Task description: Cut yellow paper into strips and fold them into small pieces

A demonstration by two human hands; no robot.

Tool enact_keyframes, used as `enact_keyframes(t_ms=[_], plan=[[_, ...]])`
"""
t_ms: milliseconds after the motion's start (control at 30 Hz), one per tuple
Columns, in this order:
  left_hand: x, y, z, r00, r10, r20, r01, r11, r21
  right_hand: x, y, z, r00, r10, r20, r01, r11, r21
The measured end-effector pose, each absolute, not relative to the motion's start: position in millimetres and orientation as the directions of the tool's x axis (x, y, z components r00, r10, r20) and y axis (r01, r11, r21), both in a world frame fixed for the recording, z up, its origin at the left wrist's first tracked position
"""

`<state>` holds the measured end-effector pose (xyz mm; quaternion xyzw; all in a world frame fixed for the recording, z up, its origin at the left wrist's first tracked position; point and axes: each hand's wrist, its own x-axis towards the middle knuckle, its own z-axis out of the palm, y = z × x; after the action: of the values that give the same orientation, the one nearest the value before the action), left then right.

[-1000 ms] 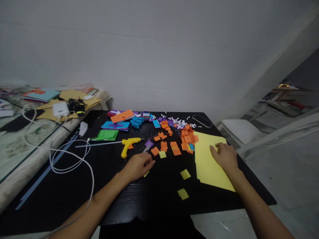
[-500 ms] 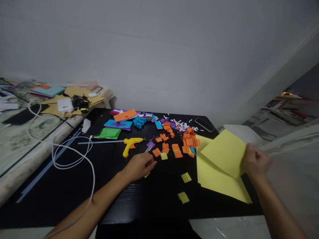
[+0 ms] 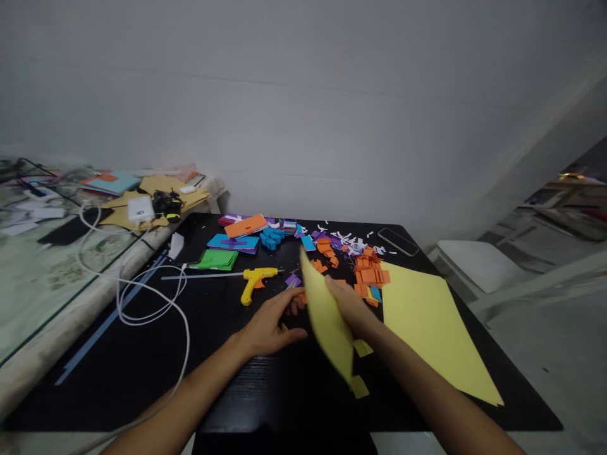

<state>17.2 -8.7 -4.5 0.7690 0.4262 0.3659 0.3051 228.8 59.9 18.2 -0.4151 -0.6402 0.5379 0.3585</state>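
Observation:
A yellow sheet of paper [image 3: 327,319] stands on edge in front of me, curved a little, and my right hand [image 3: 348,300] is closed on it. Just left of the sheet is my left hand [image 3: 275,322], its thumb and fingers spread apart with nothing gripped between them. Larger yellow sheets [image 3: 427,316] lie flat at the right of the black table. Small folded yellow pieces [image 3: 359,387] are partly covered by the held sheet and my right arm. Orange folded pieces [image 3: 371,270] are heaped beyond my hands. Scissors partly show near my left fingertips.
A yellow glue gun [image 3: 256,278] lies left of centre. White cable [image 3: 175,306] loops over the table's left side and across my left forearm. Green [image 3: 215,260] and blue paper stacks [image 3: 233,242] sit behind. A phone [image 3: 398,242] rests at the back right, near white paper scraps [image 3: 353,243].
My right hand has carried the yellow sheet leftward from the stack to the middle, turning it on edge. My left hand has opened its fingers toward it. The view has shifted slightly.

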Motion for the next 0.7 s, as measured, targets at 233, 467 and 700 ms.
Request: enact_keyframes(t_ms=[233,467,700], plan=[[13.4,-5.7,-15.3,0.277,0.914,0.296,0.178,-0.352,0.919,205.5,46.0,-1.7,-0.402,0.913,-0.076,0.044,-0.064,-0.997],[22.5,-5.5,-8.4,0.238,0.957,0.168,-0.192,-0.123,0.974,209.9,44.2,-9.0,-0.602,0.793,-0.092,-0.113,-0.198,-0.974],[26.7,-2.8,-6.0,0.168,0.983,-0.073,-0.155,0.100,0.983,211.6,37.3,-7.3,-0.681,0.731,0.031,-0.029,0.016,-0.999]])
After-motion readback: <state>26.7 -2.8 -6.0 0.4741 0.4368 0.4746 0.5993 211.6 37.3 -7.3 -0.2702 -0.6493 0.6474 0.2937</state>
